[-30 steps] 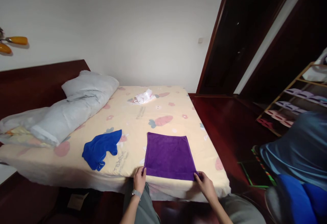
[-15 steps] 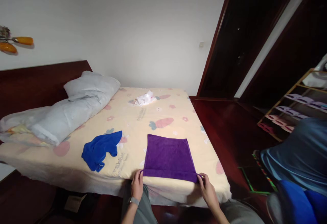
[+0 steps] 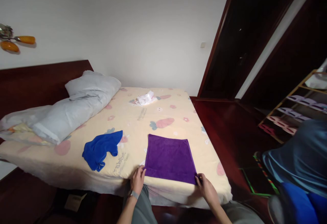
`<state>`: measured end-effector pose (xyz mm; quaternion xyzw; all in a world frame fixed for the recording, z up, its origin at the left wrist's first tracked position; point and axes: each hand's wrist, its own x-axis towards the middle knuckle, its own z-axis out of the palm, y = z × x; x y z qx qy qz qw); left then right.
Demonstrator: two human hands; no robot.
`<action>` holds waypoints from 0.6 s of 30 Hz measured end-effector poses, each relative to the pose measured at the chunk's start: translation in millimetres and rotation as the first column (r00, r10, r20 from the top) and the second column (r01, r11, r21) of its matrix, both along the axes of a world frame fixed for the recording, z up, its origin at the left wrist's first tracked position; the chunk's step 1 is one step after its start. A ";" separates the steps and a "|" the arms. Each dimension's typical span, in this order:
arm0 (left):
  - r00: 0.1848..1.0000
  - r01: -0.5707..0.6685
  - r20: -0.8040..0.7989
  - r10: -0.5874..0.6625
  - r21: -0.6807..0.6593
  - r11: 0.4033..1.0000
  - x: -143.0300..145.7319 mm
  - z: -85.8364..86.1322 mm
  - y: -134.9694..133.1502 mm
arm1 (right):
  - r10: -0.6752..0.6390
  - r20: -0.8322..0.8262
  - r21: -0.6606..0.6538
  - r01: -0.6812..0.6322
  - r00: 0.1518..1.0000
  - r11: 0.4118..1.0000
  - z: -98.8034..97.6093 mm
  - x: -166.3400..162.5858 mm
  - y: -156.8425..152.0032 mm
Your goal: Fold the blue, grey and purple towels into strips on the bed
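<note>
A purple towel [image 3: 169, 158] lies flat and square on the near edge of a bed [image 3: 143, 121] with a cream sheet printed with carrots. My left hand [image 3: 137, 180] pinches the towel's near left corner. My right hand [image 3: 206, 187] pinches its near right corner. Both hands rest on the mattress edge with fingers closed on the cloth. A crumpled blue cloth [image 3: 100, 148] sits on the sheet to the left of the towel, apart from both hands.
Grey pillows and bedding [image 3: 68, 106] are piled at the left against a dark headboard. A white crumpled item [image 3: 144, 98] lies at the far side of the bed. A dark door [image 3: 240, 46], a shoe rack [image 3: 293, 111] and a blue-covered object [image 3: 298, 155] stand to the right.
Both hands kept hold of the towel's near corners; the near edge shifted slightly along the mattress edge. The view drifted a little.
</note>
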<state>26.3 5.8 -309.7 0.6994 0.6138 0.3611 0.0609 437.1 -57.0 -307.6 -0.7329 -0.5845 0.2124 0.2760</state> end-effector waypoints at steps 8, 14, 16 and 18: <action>0.959 0.022 -0.282 -0.001 0.071 0.997 4.7 25.2 -5.6 | -0.057 0.213 0.105 0.035 0.975 0.994 11.4 -7.1 -6.8; 0.905 0.212 -0.393 -0.162 0.088 0.973 54.2 22.1 -43.0 | -0.174 0.375 0.357 0.031 0.911 0.933 23.0 -65.6 -18.4; 0.865 0.308 -0.436 -0.250 0.068 0.949 79.2 18.1 -53.9 | 0.012 0.366 0.381 -0.162 0.931 0.910 15.1 -94.7 -22.6; 0.843 0.337 -0.458 -0.283 0.038 0.941 96.6 13.4 -59.6 | 0.150 0.420 0.366 -0.319 0.895 0.874 3.2 -119.7 -25.9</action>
